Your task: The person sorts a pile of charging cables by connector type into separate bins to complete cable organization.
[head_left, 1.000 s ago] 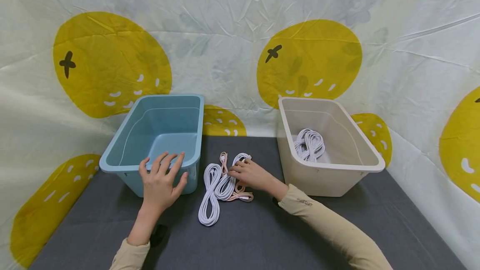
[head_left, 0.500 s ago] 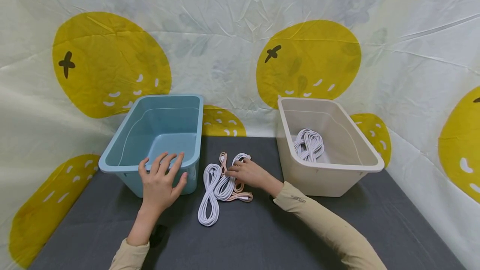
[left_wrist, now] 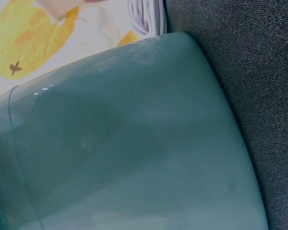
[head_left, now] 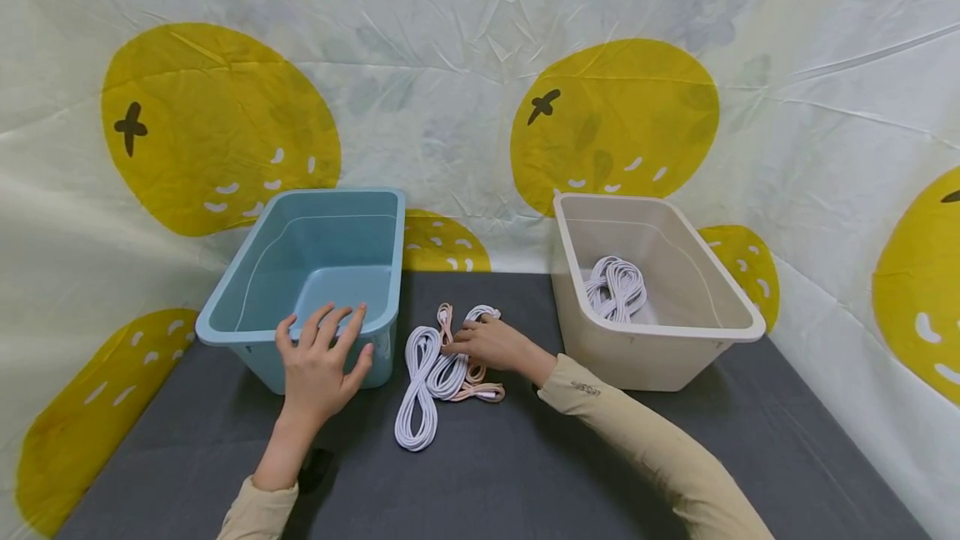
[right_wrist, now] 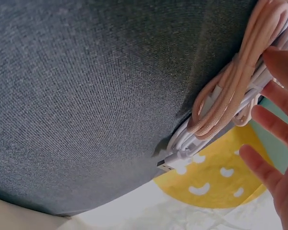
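Note:
On the dark cloth between two bins lies a pile of coiled cables. A white cable [head_left: 420, 379] coiled in a figure eight is at its left; another white cable [head_left: 448, 379] crosses a pink cable [head_left: 468, 391]. My right hand [head_left: 487, 344] is over the pile, fingers spread and slightly bent. In the right wrist view the thumb lies against the coils beside the pink cable [right_wrist: 230, 96], and the other fingers stand apart. My left hand [head_left: 321, 369] is at the near rim of the blue bin [head_left: 247, 338], fingers spread; whether it touches the rim I cannot tell.
At the right stands a beige bin [head_left: 652, 357] with a coiled white cable [head_left: 617, 290] inside. The blue bin's wall [left_wrist: 134, 134] fills most of the left wrist view. A patterned curtain [head_left: 465, 132] hangs behind the dark cloth [head_left: 487, 473].
My right hand has shifted slightly to the left over the cable pile. My left hand has stayed at the blue bin's rim, and the cables lie as before.

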{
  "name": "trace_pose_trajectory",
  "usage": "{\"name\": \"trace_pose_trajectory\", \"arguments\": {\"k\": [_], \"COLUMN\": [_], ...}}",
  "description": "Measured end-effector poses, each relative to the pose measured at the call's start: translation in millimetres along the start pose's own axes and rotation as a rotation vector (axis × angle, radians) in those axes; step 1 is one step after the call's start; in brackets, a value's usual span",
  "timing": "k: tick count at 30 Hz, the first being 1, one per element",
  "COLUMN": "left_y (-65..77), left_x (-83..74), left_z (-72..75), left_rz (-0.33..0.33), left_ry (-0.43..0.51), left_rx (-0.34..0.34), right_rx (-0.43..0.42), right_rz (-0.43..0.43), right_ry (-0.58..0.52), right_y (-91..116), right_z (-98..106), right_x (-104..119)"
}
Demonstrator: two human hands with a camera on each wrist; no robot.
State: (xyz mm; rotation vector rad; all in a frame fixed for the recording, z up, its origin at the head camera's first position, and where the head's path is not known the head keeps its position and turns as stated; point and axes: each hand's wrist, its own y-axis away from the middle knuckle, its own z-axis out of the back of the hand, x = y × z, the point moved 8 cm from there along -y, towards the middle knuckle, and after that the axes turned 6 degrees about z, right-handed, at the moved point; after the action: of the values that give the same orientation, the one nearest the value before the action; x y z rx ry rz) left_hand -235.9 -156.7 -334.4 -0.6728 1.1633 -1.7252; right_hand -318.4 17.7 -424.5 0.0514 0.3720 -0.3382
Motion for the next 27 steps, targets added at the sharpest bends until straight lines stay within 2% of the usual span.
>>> {"name": "trace_pose_trajectory", "arguments": {"k": [7, 16, 23, 27], "left_y": [-0.3, -0.7, 0.0, 0.1], "left_x": [-0.5, -0.5, -0.3, 0.0], "left_z": [-1.2, -0.6, 0.0, -0.1], "left_rz": [-0.002, 0.002, 0.0, 0.0], "left_ry": [-0.001, -0.007, -0.003, -0.002], "left_rx": [0.004, 0.012, 0.005, 0.006], "right_rx": [0.005, -0.07, -0.092, -0.126], "right_rz": [0.02, 0.073, 0.1, 0.114], "right_ry": [0.037, 0.064, 0.116, 0.092], "right_y": [-1, 2, 8, 10], "right_z": [-2, 1, -1, 1], "right_x": [0, 4, 8, 9]}}
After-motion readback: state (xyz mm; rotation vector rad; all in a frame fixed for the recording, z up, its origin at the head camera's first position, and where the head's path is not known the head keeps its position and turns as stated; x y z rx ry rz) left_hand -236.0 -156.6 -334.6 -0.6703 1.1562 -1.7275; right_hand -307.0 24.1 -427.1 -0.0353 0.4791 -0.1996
